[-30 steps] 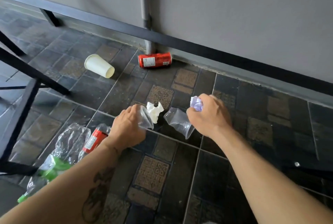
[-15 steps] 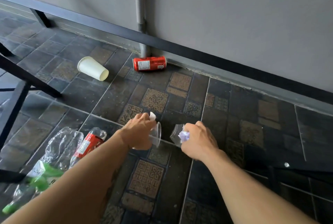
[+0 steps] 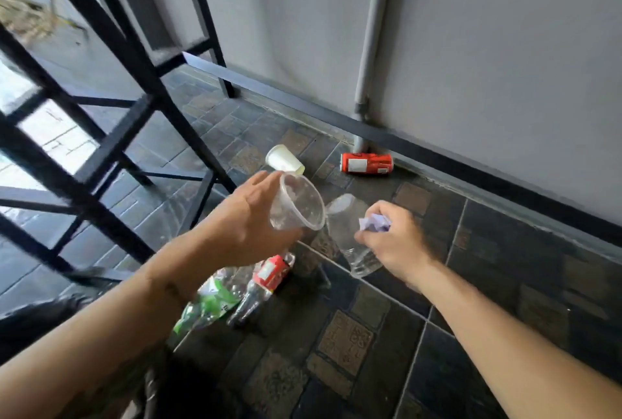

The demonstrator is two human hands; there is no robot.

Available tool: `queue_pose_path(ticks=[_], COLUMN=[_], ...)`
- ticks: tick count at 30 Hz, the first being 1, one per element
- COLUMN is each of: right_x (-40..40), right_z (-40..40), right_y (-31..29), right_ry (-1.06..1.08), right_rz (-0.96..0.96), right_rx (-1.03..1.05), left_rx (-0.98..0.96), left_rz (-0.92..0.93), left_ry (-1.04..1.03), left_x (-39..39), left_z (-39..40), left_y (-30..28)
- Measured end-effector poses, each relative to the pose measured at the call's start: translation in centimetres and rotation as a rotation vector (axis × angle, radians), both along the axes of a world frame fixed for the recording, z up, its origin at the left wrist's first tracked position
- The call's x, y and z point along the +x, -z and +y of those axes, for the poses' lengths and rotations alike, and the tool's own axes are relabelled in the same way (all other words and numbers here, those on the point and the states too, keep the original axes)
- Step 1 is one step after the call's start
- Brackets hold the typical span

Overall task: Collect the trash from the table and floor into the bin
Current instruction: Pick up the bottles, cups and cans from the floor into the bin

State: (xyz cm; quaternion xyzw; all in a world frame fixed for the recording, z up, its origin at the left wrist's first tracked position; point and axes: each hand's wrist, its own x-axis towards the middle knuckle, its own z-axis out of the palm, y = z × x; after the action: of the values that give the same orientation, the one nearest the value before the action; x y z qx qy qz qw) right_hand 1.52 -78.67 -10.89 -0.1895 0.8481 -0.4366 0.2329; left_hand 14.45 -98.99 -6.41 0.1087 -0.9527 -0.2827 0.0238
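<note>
The left hand (image 3: 250,216) wraps a clear plastic cup (image 3: 298,204), mouth turned right toward the second clear cup (image 3: 350,236), which the right hand (image 3: 392,243) pinches together with a crumpled purple scrap (image 3: 375,224). Both cups are off the floor, rims nearly touching, so nesting looks close. Far behind lie a paper cup (image 3: 284,158) and red can (image 3: 367,163); near-left, crushed bottles (image 3: 235,290). Since a second ago the hands have risen and the white tissue is no longer visible.

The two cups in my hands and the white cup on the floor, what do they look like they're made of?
The cup in the left hand and the cup in the right hand look like thin clear plastic, glossy: the floor shows through them. The white cup looks like matte paper, opaque with a rolled rim, though foam is possible.
</note>
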Motion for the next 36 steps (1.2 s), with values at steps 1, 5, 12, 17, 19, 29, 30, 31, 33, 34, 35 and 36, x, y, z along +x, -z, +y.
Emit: queue_pose_path(ticks=[1,5,12,17,19,29,30,31,33,34,35,36], right_x=[1.1,7.3,17.8,23.8,25.3,25.6,24.6,23.4,20.4,18.7,17.0,15.3], right_z=[-2.0,-9.3,-15.5,-16.4,-16.3,-13.3,-13.1,-13.1,-12.8,-12.5,-12.1,-11.8], right_y=[-1.9,-8.2,-11.6,-8.5,-6.7,-5.2,-5.0,-4.8,-4.1,-3.5,-2.9,-2.2], right_ry=[-0.056,-0.337,-0.68,-0.857,-0.929,-1.086,-1.048,-0.991,-0.832,-0.743,-0.647,-0.549], right_rz=[-0.005,-0.063,-0.227,0.0,0.09,0.477,0.433,0.388,0.302,0.265,0.233,0.202], right_rx=[-0.082,-0.37,-0.443,-0.225,-0.133,-0.118,-0.157,-0.191,-0.24,-0.237,-0.208,-0.157], left_rx=[0.049,0.223,0.305,0.31,0.371,0.047,0.006,-0.028,-0.095,-0.113,-0.113,-0.104], left_rz=[0.059,0.167,0.171,0.061,-0.03,0.028,0.074,0.104,0.133,0.147,0.171,0.197], left_ry=[-0.073,-0.374,-0.841,-1.032,-1.106,-1.215,-1.179,-1.135,-1.041,-1.003,-0.961,-0.902], left_x=[2.4,13.6,28.9,32.8,33.4,32.1,31.1,29.9,27.4,25.9,24.4,22.9], left_z=[-1.0,-3.0,-1.6,-0.1,0.3,1.7,1.4,0.9,0.2,0.0,-0.1,-0.3], left_y=[-2.0,-8.3,-9.9,-4.8,-2.5,-0.7,-1.4,-2.2,-3.6,-4.3,-5.0,-5.2])
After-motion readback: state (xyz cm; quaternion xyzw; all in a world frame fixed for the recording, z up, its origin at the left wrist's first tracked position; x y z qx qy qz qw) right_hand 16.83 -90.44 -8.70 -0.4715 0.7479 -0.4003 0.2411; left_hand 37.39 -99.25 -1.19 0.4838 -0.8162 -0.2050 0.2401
